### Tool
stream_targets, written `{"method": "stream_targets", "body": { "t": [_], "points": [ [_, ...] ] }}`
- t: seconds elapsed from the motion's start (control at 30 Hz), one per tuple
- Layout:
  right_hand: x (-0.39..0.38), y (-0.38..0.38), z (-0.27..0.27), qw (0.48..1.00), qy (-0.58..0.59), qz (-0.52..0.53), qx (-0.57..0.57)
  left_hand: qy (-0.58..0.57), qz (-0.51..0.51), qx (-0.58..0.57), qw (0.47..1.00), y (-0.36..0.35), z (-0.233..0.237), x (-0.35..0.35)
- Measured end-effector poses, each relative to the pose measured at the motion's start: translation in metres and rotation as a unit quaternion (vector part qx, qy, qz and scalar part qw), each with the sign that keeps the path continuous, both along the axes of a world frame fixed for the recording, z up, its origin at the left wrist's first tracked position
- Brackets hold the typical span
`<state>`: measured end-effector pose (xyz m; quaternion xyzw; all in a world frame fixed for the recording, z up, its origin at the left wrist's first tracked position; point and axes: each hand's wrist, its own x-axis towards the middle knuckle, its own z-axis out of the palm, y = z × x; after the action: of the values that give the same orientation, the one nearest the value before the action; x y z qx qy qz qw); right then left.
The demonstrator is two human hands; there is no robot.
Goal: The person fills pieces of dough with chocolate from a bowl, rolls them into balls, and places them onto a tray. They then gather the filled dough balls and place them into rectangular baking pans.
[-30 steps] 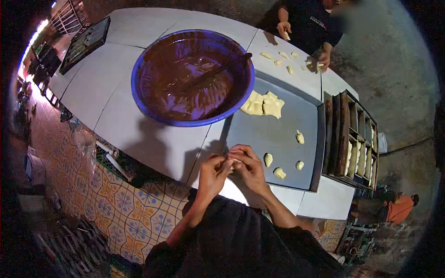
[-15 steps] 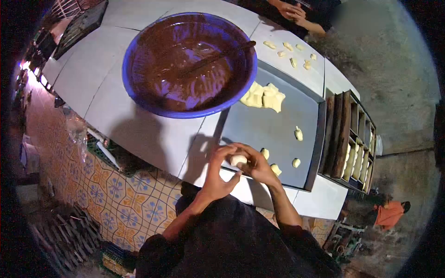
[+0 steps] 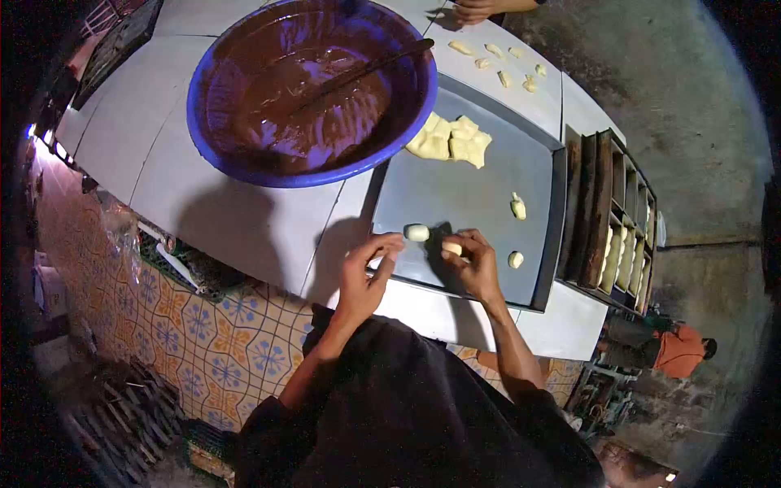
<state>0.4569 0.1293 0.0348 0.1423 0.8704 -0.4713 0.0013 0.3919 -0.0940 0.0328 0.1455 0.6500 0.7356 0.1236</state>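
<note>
A rounded white dough piece (image 3: 416, 233) sits on the grey metal tray (image 3: 464, 191), just beyond my left hand (image 3: 366, 272). That hand is apart from the dough, its thumb and fingers spread with nothing between them. My right hand (image 3: 474, 262) grips a small pale dough piece (image 3: 452, 247) between thumb and fingers over the tray's near part. Two small dough lumps lie to the right, one higher (image 3: 518, 206) and one lower (image 3: 516, 259). Larger flat yellow dough pieces (image 3: 469, 142) rest at the tray's far left.
A blue basin (image 3: 285, 180) of brown mixture with a dark stick (image 3: 366, 73) stands left of the tray. Dough bits (image 3: 505, 79) lie beyond it, near another person's hand (image 3: 474, 10). Dark moulds holding dough (image 3: 622, 232) stand right. A person in orange (image 3: 680, 351) is farther off.
My hands have moved apart. The white dough piece from between them now lies on the tray, and my right hand has taken hold of another piece. The view has shifted slightly.
</note>
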Motion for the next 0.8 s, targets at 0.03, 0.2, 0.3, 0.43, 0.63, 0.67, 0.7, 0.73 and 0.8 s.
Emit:
{"method": "stream_targets", "body": {
  "t": [0.03, 0.2, 0.3, 0.43, 0.63, 0.67, 0.7, 0.73, 0.8],
  "points": [
    [-0.005, -0.015, 0.014, 0.994, 0.047, -0.028, -0.099, 0.006, -0.013, -0.007, 1.0, 0.002, 0.004, 0.003],
    [-0.035, -0.089, 0.059, 0.968, 0.157, -0.027, -0.195, 0.123, 0.068, 0.01, 0.99, -0.001, 0.041, 0.0],
    [-0.046, -0.106, 0.052, 0.978, 0.181, 0.059, -0.09, -0.019, 0.142, 0.059, 0.988, -0.009, 0.03, 0.007],
    [-0.065, -0.115, 0.058, 0.944, 0.164, 0.024, -0.285, -0.065, 0.137, 0.006, 0.988, -0.021, 0.04, 0.003],
    [-0.082, -0.122, 0.055, 0.927, 0.14, 0.209, -0.277, -0.353, -0.09, 0.546, 0.754, -0.035, 0.05, -0.013],
    [-0.085, -0.114, 0.056, 0.911, 0.035, 0.206, -0.356, -0.324, -0.188, 0.631, 0.68, -0.039, 0.052, -0.025],
    [-0.089, -0.113, 0.028, 0.907, 0.11, 0.148, -0.379, -0.302, -0.198, 0.59, 0.722, -0.043, 0.052, -0.043],
    [-0.092, -0.117, 0.03, 0.89, 0.117, 0.118, -0.425, -0.278, -0.206, 0.55, 0.76, -0.048, 0.053, -0.068],
    [-0.103, -0.114, 0.03, 0.845, 0.099, 0.088, -0.518, -0.059, -0.044, 0.19, 0.979, -0.059, 0.057, -0.138]
  ]
}}
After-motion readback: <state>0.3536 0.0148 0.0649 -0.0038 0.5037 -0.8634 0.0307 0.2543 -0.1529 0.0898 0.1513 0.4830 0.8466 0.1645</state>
